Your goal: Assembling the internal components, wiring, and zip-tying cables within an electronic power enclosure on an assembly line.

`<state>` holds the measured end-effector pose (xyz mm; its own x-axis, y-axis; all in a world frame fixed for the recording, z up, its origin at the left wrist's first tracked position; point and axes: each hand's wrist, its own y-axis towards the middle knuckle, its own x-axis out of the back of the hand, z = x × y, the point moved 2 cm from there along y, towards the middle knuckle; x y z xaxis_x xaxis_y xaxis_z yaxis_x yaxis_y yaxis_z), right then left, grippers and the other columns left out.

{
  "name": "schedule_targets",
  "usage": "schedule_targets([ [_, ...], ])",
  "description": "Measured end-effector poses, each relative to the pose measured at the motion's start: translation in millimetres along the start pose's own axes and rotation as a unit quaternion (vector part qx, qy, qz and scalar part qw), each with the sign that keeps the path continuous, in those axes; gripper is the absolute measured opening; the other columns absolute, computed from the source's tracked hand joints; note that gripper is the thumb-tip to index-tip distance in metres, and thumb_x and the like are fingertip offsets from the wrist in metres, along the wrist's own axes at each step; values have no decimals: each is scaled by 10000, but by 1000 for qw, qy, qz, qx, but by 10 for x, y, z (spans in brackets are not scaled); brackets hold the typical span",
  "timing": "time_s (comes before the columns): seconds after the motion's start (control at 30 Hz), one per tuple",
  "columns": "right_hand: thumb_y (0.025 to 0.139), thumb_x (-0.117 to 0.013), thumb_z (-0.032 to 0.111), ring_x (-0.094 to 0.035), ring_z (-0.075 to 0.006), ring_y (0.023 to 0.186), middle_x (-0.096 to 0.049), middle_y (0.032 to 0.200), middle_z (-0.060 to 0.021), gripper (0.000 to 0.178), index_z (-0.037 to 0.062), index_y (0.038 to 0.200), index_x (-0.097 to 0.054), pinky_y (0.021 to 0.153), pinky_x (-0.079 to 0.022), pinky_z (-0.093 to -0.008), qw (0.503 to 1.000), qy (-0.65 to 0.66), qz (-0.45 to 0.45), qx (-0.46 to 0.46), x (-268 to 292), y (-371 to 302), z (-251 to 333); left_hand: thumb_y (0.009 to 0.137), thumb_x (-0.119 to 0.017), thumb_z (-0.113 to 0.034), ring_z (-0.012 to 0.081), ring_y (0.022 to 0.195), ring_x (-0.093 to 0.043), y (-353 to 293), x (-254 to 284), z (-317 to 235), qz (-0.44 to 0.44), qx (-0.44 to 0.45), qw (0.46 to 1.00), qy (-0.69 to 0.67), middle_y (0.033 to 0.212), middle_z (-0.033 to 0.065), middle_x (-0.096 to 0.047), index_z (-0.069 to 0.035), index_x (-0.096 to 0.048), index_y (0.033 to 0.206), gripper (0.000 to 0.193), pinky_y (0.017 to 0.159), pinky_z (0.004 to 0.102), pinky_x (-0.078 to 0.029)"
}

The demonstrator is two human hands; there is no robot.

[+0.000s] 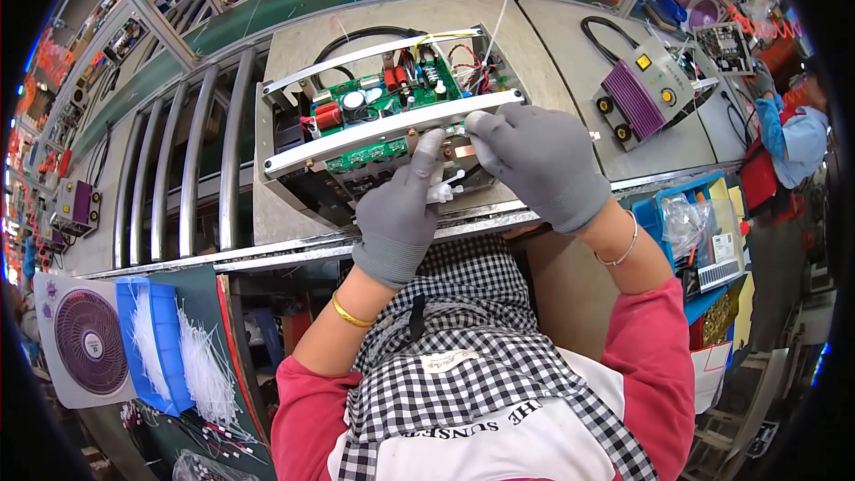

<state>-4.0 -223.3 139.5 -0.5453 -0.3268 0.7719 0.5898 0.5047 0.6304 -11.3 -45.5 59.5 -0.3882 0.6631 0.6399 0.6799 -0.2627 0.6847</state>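
Note:
An opened electrical unit (356, 136) lies in front of me, with a green circuit board (392, 100), red parts and coloured wires showing between its white side rails. My left hand (401, 209), in a grey glove, reaches its fingertips to the near side of the unit, by the smaller green board (367, 158). Small white plastic pieces (444, 189) stick out from beside its curled fingers; their exact kind is unclear. My right hand (543, 165), also gloved, pinches at the near rail's right part. What lies between its fingertips is hidden.
Metal rollers (198, 151) run to the left of the unit. A purple-sided finished unit (637, 93) stands on the right. Blue bins hold white cable ties (207, 365) at lower left and bagged parts (690, 223) at right. A fan (92, 338) sits far left; a co-worker (793, 138) is far right.

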Motion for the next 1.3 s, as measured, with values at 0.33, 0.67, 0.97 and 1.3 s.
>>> schedule_targets([
  [0.33,759,-663,203,-641,-187,709,-583,808,-14,259,129,1006,-642,517,-477,-327,997,-54,34,41,-4,84,82,823,-686,-185,298,643,-671,-93,-231,-87,139,28,990,-20,803,88,-655,-179,-366,1449,704,523,398,-523],
  [0.67,765,-657,199,-618,-163,679,-565,789,-1,255,135,1010,-630,507,-465,-315,992,-100,36,70,-4,97,134,808,-659,-118,309,633,-661,-120,-328,39,140,13,990,-21,753,95,-640,-179,-369,1445,703,506,419,-507],
  [0.97,802,-634,222,-587,-140,632,-524,739,13,203,148,990,-642,487,-443,-299,988,-142,24,56,-70,15,174,782,-656,-80,300,613,-646,-133,-417,61,91,-5,995,-46,738,88,-629,-212,-410,1440,715,503,419,-496],
  [1.3,806,-632,225,-593,-145,626,-537,730,12,236,105,1009,-631,495,-450,-290,990,-135,-10,46,-191,-51,189,769,-677,-71,313,643,-657,-119,-405,63,115,9,992,-43,763,96,-651,-227,-385,1446,753,532,422,-513],
])
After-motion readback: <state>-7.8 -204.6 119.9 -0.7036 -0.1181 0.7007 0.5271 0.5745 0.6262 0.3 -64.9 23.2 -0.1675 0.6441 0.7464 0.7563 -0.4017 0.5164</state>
